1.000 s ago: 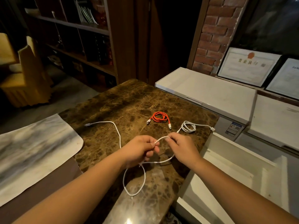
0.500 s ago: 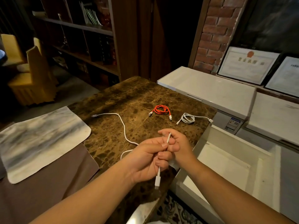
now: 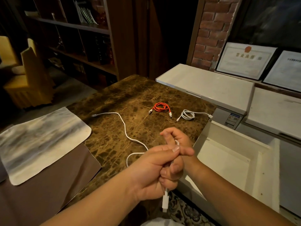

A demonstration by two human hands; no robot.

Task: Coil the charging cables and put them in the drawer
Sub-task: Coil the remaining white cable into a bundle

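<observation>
White charging cable (image 3: 125, 128) pinched in both hands, left hand (image 3: 152, 170) nearer, right hand (image 3: 177, 144) behind; slack trailing far-left across bench (image 3: 130, 95), plug dangling below.

You have a single view, from the camera on your head, looking forward and down across the marbled surface (image 3: 133, 98). It sits close above your forearms, which enter from the bottom edge and meet near the frame's centre. The wide lens bends the edges: the bookshelf (image 3: 78, 46) leans in at upper left and the brick pillar (image 3: 210, 33) at upper right. The open white drawer (image 3: 228, 162) fills the lower right, just beside the surface's near corner. No second view overlaps this one.
</observation>
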